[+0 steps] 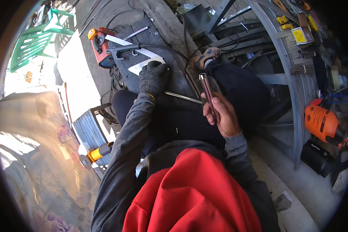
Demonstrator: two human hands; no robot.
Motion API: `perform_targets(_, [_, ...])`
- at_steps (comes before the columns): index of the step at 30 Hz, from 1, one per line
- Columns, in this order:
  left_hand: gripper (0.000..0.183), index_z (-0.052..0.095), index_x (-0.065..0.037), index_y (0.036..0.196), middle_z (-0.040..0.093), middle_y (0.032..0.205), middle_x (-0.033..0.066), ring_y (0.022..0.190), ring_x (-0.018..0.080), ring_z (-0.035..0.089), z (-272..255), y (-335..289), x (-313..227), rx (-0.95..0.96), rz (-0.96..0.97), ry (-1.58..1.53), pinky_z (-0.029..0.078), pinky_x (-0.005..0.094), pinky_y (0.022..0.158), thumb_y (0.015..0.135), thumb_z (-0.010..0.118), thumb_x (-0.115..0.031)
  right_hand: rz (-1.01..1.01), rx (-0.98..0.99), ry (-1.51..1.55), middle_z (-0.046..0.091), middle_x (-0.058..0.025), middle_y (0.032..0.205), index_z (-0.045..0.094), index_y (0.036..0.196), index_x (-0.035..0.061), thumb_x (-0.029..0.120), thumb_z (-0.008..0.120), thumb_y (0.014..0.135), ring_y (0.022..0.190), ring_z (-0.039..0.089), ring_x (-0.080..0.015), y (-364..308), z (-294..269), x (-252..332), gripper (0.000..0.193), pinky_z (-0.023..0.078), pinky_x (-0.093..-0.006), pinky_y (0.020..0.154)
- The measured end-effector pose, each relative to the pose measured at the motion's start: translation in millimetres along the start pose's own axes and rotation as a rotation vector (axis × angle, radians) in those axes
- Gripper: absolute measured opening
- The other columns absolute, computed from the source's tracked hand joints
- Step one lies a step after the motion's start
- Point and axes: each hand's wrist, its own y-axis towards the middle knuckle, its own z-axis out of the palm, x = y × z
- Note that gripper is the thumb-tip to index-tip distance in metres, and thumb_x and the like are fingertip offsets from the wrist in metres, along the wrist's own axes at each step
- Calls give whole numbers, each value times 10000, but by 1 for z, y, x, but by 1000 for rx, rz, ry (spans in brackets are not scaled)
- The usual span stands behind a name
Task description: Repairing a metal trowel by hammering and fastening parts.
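Observation:
My left hand (154, 78), in a dark grey glove, is curled over the edge of a dark wooden board (143, 31). Its fingers are bent; what they grip, if anything, is hidden. Beside the knuckles lies a flat white triangular metal piece (137, 69), and a white flat bar (123, 43) runs up to the left from it. My bare right hand (222, 114) is closed round a shiny metal tube (206, 87), which points upward. A thin metal rod (183, 97) crosses my lap between the two hands. An electrode holder (123, 48) with a black cable rests on the board.
An orange-red welding machine (104, 54) stands left of the board. A yellow angle grinder (98, 153) lies on a blue-grey slatted stand (87, 127). A green plastic chair (38, 36) is far left. A steel frame (294, 100), an orange container (320, 123) and a black cylinder (316, 157) are at right.

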Motion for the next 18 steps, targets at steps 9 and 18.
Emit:
perform_targets(9, [383, 615, -23, 1337, 633, 1339, 192, 1325, 361, 552, -61, -23, -19, -169, -90, -929, 414, 449, 1117, 960, 640, -89, -141, 84, -36, 657, -69, 938, 563, 1318, 4, 281, 618, 1016, 773, 580, -104, 0, 7, 7, 414, 477, -248, 699])
perform_targets(18, [449, 632, -66, 1371, 681, 1284, 201, 1255, 370, 625, -165, -29, -75, 11, 237, -612, 505, 436, 1029, 947, 715, -190, -314, -23, -477, 700, -62, 1047, 631, 1245, -31, 210, 721, 982, 952, 655, -103, 9, 7, 37, 367, 536, -257, 843])
